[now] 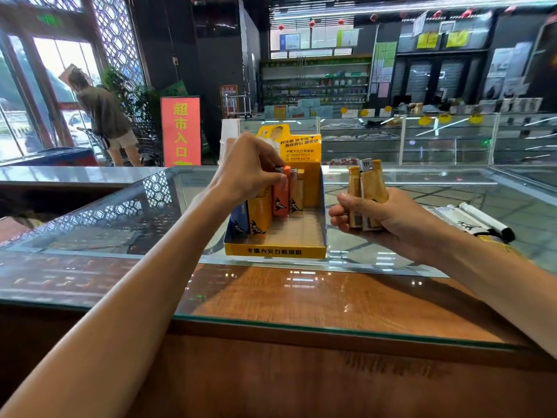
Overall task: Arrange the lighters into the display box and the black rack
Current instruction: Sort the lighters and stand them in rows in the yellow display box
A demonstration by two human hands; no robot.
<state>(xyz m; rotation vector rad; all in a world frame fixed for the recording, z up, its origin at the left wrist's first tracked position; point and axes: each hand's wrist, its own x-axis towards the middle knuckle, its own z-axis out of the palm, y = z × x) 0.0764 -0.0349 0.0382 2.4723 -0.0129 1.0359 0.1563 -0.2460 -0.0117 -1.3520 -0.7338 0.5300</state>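
Head view. Pinching the cap of an orange lighter [281,194] with the left grip [250,167], fingers curled over the top and thumb on the near side. Clasped in the right grip [382,218], fingers wrapped round their lower halves: a bunch of yellow lighters [372,188], upright, one silvery metal hood showing at the top. At least two there; exact count hidden by the fingers.

Slim, flat-sided plastic bodies throughout, glossy, each with a black animal print low on the front.

Between the two arms, on the glass-topped worktop [301,291] with brown wood grain beneath: a yellow cardboard display box [275,251], low front wall printed in dark characters, tall printed back card, stepped floor bare on the near right. Inside, along its left side and far end, lighters standing upright and touching: one blue lighter [239,218] nearest, a yellow lighter [259,215] beside it, then the orange one under the left grip, then one tan lighter [297,194] just to its right. Others possibly hidden behind the hand.

Far right on the glass, lying flat: two white tubes [479,217] with a black end, too blurred to name.
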